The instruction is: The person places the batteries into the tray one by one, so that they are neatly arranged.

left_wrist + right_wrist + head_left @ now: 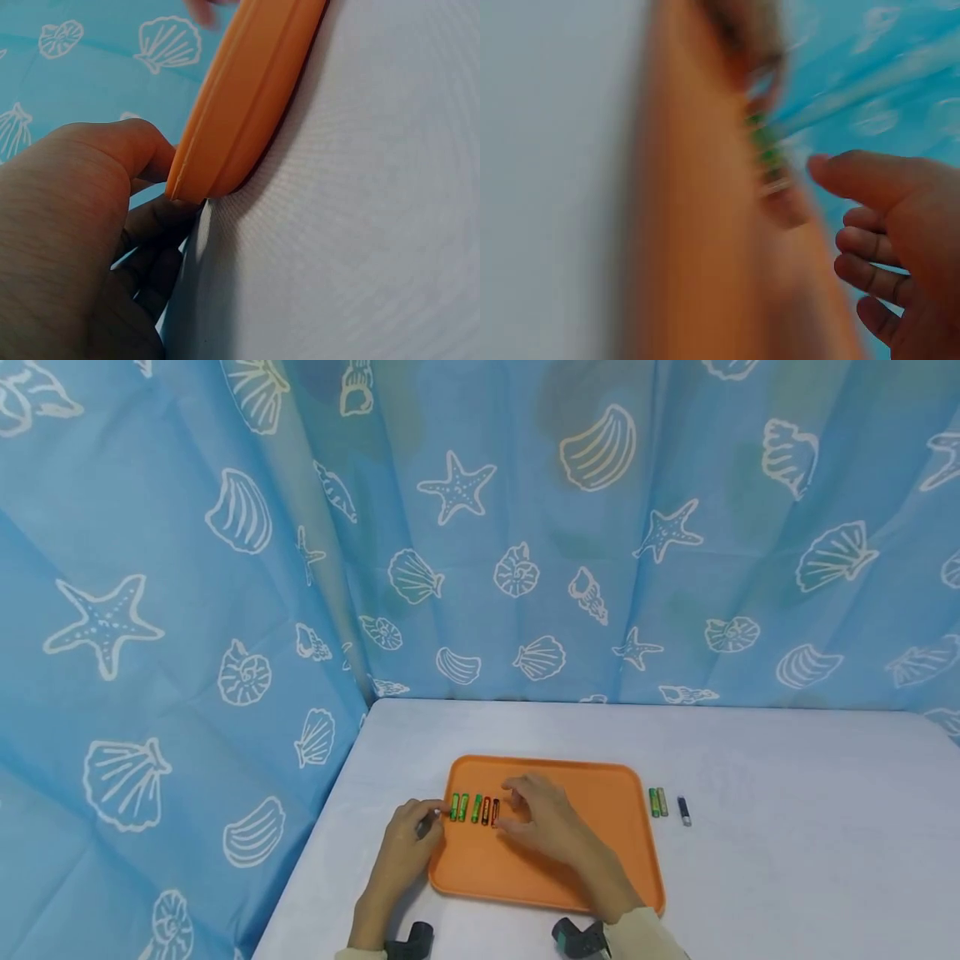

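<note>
Several small batteries stand side by side in a row on an orange tray (577, 877). At the left are green batteries (463, 807); a red and black battery (486, 811) and a dark battery (496, 812) end the row at the right. My left hand (408, 843) is at the tray's left rim, its index finger reaching over to the leftmost battery. In the left wrist view the tray's side hides part of those fingers. Just right of the row, my right hand (547, 822) hovers over the tray with thumb and fingers apart, nothing between them.
On the white table (787, 793), right of the tray, lie a green battery (654, 802), a paler battery (662, 802) and a black and silver battery (684, 811). A blue shell-patterned curtain (480, 568) hangs behind and at the left.
</note>
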Motion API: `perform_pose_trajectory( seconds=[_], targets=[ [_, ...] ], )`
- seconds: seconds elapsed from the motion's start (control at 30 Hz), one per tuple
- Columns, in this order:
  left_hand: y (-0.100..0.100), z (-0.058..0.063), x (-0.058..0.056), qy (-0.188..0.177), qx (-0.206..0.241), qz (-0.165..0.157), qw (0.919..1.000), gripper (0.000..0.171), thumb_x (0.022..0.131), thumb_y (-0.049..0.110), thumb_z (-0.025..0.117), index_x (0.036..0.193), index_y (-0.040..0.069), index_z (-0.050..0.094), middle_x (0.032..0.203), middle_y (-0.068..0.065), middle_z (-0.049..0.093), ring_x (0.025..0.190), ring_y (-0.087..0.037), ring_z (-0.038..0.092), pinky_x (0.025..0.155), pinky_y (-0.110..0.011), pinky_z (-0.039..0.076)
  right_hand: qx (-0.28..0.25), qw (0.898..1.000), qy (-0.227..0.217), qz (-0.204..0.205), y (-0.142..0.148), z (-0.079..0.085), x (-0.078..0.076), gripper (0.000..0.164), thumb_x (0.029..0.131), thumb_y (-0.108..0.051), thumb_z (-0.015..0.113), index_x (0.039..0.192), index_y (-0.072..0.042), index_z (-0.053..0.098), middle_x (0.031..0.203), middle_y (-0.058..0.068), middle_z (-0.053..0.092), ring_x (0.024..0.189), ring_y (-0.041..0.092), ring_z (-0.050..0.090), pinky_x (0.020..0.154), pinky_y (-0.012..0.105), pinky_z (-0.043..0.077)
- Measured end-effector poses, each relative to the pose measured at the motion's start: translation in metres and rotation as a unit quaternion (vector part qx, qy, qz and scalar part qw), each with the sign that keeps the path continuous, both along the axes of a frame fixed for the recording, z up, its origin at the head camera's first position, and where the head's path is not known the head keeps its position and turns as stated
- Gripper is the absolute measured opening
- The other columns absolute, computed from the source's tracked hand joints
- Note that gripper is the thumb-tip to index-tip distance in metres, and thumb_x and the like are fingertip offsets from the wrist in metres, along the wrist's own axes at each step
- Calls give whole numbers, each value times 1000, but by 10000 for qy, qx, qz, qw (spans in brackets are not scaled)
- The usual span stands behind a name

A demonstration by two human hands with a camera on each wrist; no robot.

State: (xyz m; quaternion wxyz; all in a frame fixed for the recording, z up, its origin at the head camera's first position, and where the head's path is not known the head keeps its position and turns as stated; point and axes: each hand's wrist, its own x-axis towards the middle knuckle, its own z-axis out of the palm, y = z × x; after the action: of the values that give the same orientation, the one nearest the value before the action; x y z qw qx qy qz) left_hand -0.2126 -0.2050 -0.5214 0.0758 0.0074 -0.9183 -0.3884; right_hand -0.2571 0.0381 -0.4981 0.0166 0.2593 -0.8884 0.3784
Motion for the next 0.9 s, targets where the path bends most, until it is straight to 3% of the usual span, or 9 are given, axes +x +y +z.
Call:
perform_pose_trajectory(
  seconds=[0.1,0.2,0.3,0.4,0.47,0.57,0.9],
  targets=[
    [2,-1,1,-58,-6,28,10000,24,93,16,64,113,26,71,94,9,55,91,-13,50,84,-39,46,-589,9982,115,-75,16,40,14,37,94,-33,71,126,-16,64,105,-1,58,97,18,54,85,40,46],
    [3,0,2,-65,32,5,10000,24,93,15,65,114,26,70,96,9,56,93,-13,50,86,-40,46,-1467,9867,688,115,33,86,38,26,97,-23,67,123,-21,65,106,-4,60,98,16,56,82,34,49],
    [2,1,2,-8,73,-54,10000,24,94,14,64,115,24,70,96,7,56,93,-14,50,85,-40,46,-2298,9586,1499,760,49,123,65,31,94,-4,67,122,-16,67,105,-2,62,94,14,57,81,28,49],
    [0,1,3,42,76,-21,10000,24,94,13,63,115,23,70,95,6,56,92,-15,49,83,-40,45,-2730,9285,2140,1325,58,147,88,32,91,4,66,120,-8,68,105,3,64,91,15,57,78,25,48],
    [1,1,2,62,23,-19,10000,23,95,14,63,115,23,70,95,6,55,91,-15,49,82,-39,45,-2792,9133,2597,1433,65,157,99,28,90,3,66,117,-3,68,105,6,65,89,15,58,78,24,48],
    [2,1,3,15,-16,23,10000,24,94,14,63,115,23,70,95,7,56,92,-15,49,83,-40,44,-2809,9038,2881,1456,74,166,108,22,92,-1,67,114,0,68,104,8,65,87,16,59,79,23,48],
    [2,1,3,-80,51,51,9999,23,93,16,63,114,23,70,96,6,57,95,-16,51,87,-41,45,-2361,9048,3377,1076,101,171,114,22,95,-13,68,112,2,70,102,9,66,86,12,58,77,19,47]
  ],
)
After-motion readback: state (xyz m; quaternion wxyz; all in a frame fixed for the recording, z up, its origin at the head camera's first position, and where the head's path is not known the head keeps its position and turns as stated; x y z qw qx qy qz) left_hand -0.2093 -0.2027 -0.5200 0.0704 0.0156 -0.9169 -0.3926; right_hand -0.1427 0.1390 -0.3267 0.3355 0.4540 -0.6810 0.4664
